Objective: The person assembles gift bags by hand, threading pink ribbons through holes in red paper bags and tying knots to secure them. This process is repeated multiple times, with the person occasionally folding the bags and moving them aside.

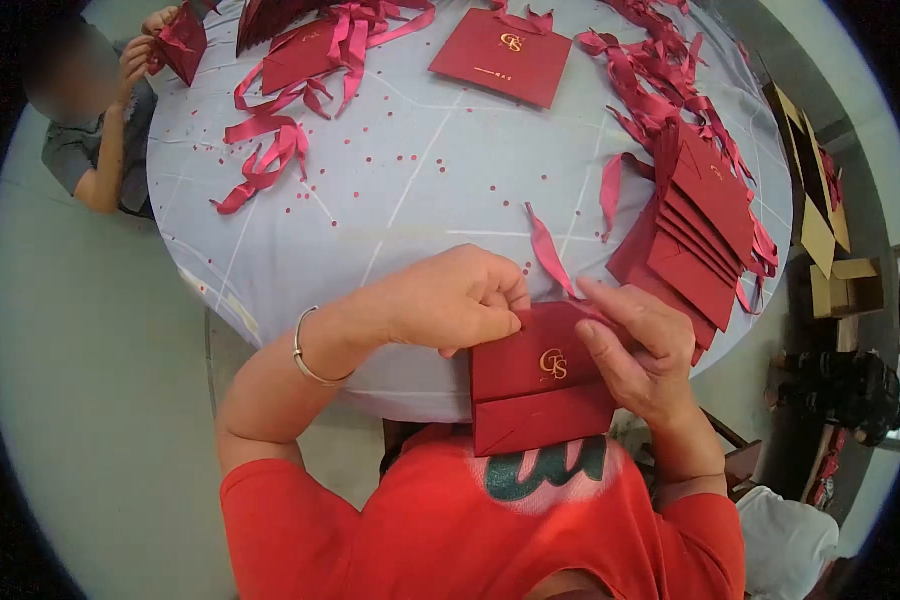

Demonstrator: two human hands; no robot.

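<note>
A dark red paper gift bag (545, 385) with a gold monogram lies flattened in front of my chest, its folded base towards me. My left hand (460, 300) is closed at the bag's upper left edge, with thumb and curled fingers pinching it; the fingertips are partly hidden. At the upper right corner, my right hand (645, 340) holds a pink ribbon between thumb and forefinger, its palm beside the bag's right side. A loose ribbon end (547, 250) stretches away from those fingertips over the table.
Fanned red bags (700, 230) with tangled ribbons lie to the right on the cloth-covered round table (390, 200). Another bag (505, 60) lies at the far side. Small red dots are scattered about. A person (100, 120) at far left handles a bag. Cardboard boxes (845, 290) stand at right.
</note>
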